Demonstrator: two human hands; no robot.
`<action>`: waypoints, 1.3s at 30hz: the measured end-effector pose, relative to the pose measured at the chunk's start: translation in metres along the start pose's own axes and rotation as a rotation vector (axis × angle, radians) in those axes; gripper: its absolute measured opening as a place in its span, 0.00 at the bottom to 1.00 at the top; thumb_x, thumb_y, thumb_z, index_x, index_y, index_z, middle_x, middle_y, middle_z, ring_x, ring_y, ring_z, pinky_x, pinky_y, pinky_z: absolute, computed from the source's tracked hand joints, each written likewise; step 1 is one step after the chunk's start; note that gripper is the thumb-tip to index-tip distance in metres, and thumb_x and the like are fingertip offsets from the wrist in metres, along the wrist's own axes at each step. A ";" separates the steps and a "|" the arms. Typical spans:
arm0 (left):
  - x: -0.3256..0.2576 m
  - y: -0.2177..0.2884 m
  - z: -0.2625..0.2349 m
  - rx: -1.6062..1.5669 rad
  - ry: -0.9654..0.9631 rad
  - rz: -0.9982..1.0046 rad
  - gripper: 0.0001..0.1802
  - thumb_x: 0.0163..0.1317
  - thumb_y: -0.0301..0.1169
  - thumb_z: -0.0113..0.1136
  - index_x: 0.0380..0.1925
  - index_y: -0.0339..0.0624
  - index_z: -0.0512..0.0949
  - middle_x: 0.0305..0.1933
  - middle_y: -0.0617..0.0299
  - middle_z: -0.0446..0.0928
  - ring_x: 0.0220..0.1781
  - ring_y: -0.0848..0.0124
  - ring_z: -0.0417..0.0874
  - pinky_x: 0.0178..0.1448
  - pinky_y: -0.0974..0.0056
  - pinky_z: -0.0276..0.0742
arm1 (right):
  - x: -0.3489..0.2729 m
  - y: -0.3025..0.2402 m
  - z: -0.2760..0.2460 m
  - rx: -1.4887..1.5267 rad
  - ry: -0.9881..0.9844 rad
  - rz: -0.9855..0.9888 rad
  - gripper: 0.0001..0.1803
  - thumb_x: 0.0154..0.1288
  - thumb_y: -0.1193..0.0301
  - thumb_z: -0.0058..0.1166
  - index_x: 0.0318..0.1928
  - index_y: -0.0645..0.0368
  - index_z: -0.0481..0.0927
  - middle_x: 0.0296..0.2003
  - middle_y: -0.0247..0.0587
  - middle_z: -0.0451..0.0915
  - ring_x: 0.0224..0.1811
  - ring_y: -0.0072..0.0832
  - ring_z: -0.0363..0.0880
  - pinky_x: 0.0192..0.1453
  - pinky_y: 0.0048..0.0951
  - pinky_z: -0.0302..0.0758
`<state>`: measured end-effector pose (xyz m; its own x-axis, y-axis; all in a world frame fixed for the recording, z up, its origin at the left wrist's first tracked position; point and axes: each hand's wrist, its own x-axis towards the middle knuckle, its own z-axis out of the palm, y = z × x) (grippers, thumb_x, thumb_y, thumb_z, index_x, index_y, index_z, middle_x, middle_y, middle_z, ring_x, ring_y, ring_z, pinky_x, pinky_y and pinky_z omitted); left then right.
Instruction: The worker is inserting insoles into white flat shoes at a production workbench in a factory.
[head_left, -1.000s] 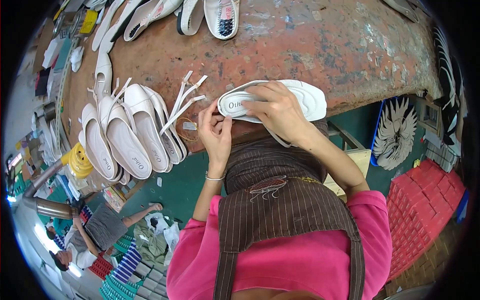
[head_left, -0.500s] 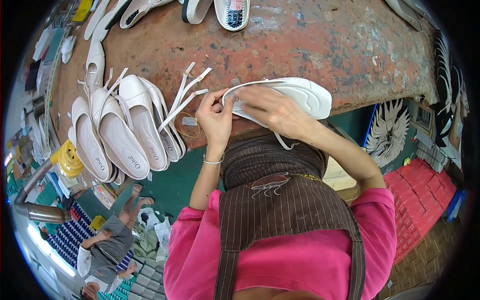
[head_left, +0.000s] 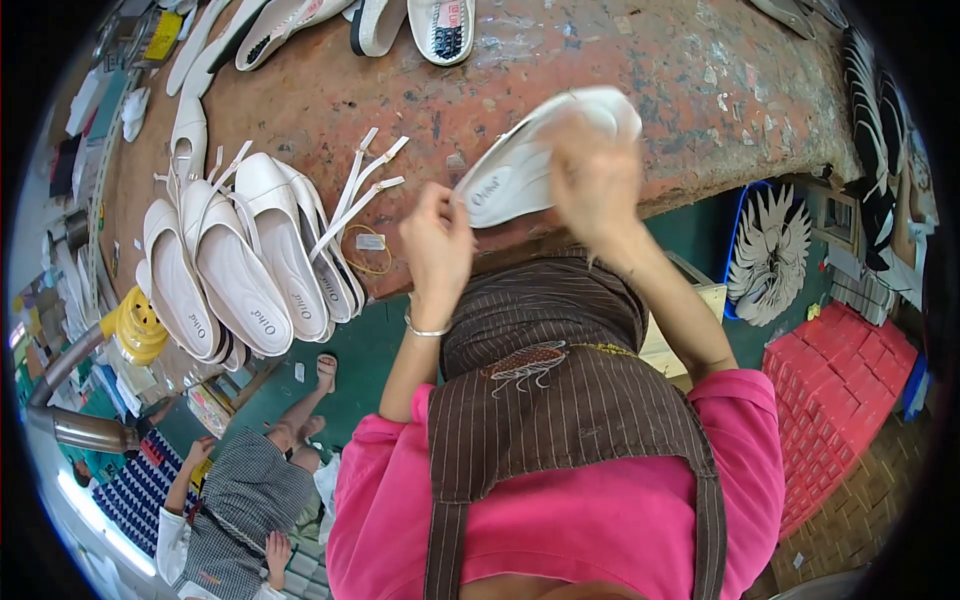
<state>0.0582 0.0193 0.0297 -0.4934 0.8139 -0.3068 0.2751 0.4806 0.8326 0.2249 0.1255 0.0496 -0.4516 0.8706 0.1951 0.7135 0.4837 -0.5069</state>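
Observation:
A white shoe (head_left: 507, 187) with a pale padded insole lies slantwise near the table's front edge, its heel toward my left hand and its toe up to the right. My left hand (head_left: 438, 240) is closed, with thumb and fingertips pinched at the heel rim. Over the toe half of the shoe is my right hand (head_left: 597, 190); motion smears its fingers, and it hides part of the insole. Left of my hands, several cream shoes (head_left: 240, 275) with straps lie side by side, overlapping.
Thin white straps (head_left: 352, 195) stick up beside a yellow rubber band (head_left: 370, 262). More shoes (head_left: 442, 32) lie at the table's far side. A yellow lamp-like fitting (head_left: 140, 326) stands at the left edge. Red boxes (head_left: 840, 400) are stacked at right. Another person (head_left: 245, 490) is at lower left.
The shoe's toe has swung away from me and its heel has come down. My right hand has moved right, from the heel half to the toe half. The other person has shifted.

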 end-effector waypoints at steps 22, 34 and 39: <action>-0.058 0.017 0.058 0.761 -0.370 0.706 0.37 0.60 0.36 0.63 0.67 0.28 0.64 0.71 0.43 0.62 0.78 0.52 0.54 0.76 0.38 0.48 | 0.021 0.000 0.011 -0.244 -0.294 0.029 0.35 0.54 0.82 0.50 0.66 0.71 0.65 0.62 0.60 0.72 0.69 0.52 0.67 0.77 0.59 0.48; -0.051 0.000 0.063 0.587 -0.275 0.846 0.23 0.55 0.31 0.65 0.50 0.30 0.78 0.54 0.44 0.77 0.67 0.46 0.66 0.71 0.43 0.59 | -0.023 -0.005 0.026 -0.395 -0.102 -0.142 0.30 0.64 0.72 0.42 0.66 0.72 0.66 0.64 0.62 0.70 0.70 0.47 0.67 0.78 0.53 0.46; -0.048 0.013 0.067 0.670 -0.247 0.801 0.25 0.55 0.32 0.65 0.51 0.29 0.77 0.54 0.45 0.77 0.67 0.47 0.67 0.72 0.45 0.60 | 0.028 0.005 0.024 -0.391 -0.019 -0.160 0.28 0.60 0.75 0.46 0.62 0.70 0.69 0.60 0.59 0.74 0.67 0.46 0.69 0.78 0.55 0.45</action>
<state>0.1413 0.0083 0.0247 0.1916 0.9790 0.0690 0.8782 -0.2024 0.4333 0.2029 0.1496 0.0326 -0.5807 0.7815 0.2280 0.7812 0.6138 -0.1140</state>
